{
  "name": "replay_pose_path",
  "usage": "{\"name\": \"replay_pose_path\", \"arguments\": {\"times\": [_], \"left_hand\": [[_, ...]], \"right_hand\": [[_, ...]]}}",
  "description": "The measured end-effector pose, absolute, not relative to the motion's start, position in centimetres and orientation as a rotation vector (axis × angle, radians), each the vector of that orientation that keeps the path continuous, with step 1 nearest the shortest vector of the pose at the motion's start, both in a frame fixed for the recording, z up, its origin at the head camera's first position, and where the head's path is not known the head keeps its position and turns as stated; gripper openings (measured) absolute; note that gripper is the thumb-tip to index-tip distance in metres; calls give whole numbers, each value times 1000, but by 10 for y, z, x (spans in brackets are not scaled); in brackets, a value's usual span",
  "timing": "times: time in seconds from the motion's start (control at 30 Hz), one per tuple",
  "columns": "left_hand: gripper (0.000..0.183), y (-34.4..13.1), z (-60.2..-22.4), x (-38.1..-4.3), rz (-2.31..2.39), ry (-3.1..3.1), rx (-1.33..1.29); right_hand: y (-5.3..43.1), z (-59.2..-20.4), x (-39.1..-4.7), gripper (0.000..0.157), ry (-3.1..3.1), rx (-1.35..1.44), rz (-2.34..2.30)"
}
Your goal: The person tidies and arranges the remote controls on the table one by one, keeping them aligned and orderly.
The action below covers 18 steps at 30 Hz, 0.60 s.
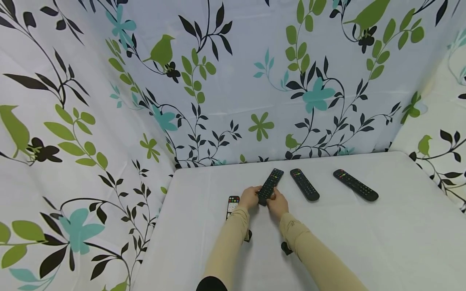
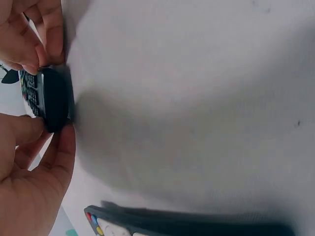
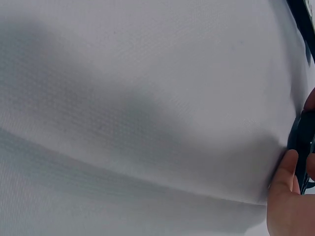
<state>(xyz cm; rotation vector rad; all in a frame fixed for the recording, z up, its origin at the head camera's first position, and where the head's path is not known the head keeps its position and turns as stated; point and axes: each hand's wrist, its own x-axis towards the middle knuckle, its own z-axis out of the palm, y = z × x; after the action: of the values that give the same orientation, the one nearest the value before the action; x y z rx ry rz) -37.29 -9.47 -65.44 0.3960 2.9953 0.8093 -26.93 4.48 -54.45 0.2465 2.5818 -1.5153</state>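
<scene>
so both hands are on the same thing here: left hand [image 1: 249,198] pinching one long edge of a black remote [image 1: 270,186], right hand [image 1: 278,205] pinching the other, so neither is nearer. they've got it by the end closest to the person, and its long axis runs away from them, leaning off to the right at the far end. can't tell if it's touching the tabletop [image 1: 204,230] or just above. it's slim and dark, near end rounded, rows of little buttons, a few coloured. further out, a white-panelled remote [image 1: 233,202] sits just left, and two more dark remotes [image 1: 305,184] lie to the right, both slanting the other way.
</scene>
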Motion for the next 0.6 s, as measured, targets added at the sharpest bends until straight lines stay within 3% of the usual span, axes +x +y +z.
{"name": "replay_pose_path", "arguments": {"times": [0.17,0.43,0.6], "left_hand": [[47,-91,-683,-379,772,3094,395],[40,-89,-643,-341,935,2938,282],[50,-88,-699,-375,852,3025,275]], "right_hand": [[47,-551,-270,60,2595,243,-1504],[50,-553,-267,63,2558,190,-1500],[56,-546,-266,62,2573,167,-1453]]}}
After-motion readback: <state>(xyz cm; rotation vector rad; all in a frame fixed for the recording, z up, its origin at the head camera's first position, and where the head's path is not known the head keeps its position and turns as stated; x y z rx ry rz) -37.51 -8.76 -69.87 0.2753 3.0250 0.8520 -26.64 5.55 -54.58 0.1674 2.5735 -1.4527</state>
